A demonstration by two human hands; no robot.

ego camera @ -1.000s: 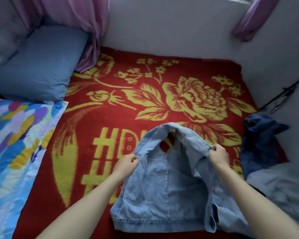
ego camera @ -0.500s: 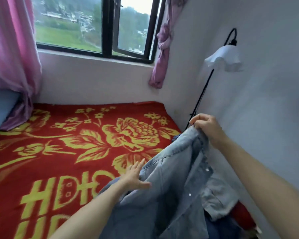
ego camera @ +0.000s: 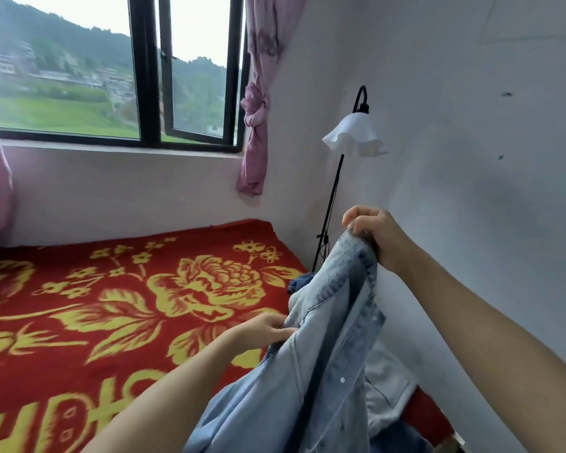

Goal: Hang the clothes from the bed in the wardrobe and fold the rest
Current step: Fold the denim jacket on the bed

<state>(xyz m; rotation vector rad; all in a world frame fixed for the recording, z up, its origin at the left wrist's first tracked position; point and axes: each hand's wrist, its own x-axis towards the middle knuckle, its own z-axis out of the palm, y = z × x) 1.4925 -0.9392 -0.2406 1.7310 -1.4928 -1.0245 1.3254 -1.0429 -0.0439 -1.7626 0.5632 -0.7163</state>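
Note:
A light blue denim jacket (ego camera: 324,348) hangs lifted above the bed. My right hand (ego camera: 371,232) grips its top edge up high, near the wall. My left hand (ego camera: 263,330) touches the jacket's left side lower down; whether its fingers close on the cloth is unclear. Under the jacket on the bed's right side lie a pale grey garment (ego camera: 384,392) and a dark blue garment (ego camera: 299,284), both partly hidden.
The bed carries a red blanket with yellow flowers (ego camera: 118,305). A floor lamp with a white shade (ego camera: 353,138) stands in the corner by the right wall. A black-framed window (ego camera: 151,93) with pink curtains (ego camera: 257,103) is behind the bed.
The jacket went from lying on the blanket to hanging in the air. My right hand rose with its top edge; my left hand shifted to the jacket's side. The view tilted up.

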